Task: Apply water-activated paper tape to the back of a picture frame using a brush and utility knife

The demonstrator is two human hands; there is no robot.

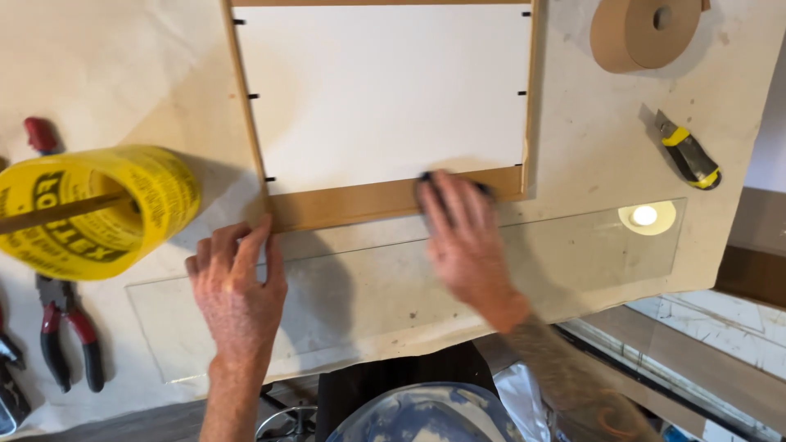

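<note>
Two bare hands work on the lower edge of a wooden picture frame (385, 196) lying face down on a paper-covered table (589, 139).

The left hand (237, 286), in the lower left of the frame, lies flat with fingers spread, its fingertips at the corner of the brown strip, seemingly to keep the frame from sliding. The right hand (463, 237), blurred, presses a small dark tool (450, 190) against the strip near the centre; its fingers curl over the tool. A clear glass sheet (573, 245) lies under both wrists. A brown tape roll (647, 33) and a yellow-grey knife (688, 151) wait at the upper right; a yellow tape roll (98, 209) and red pliers (70, 331) at the left.
</note>
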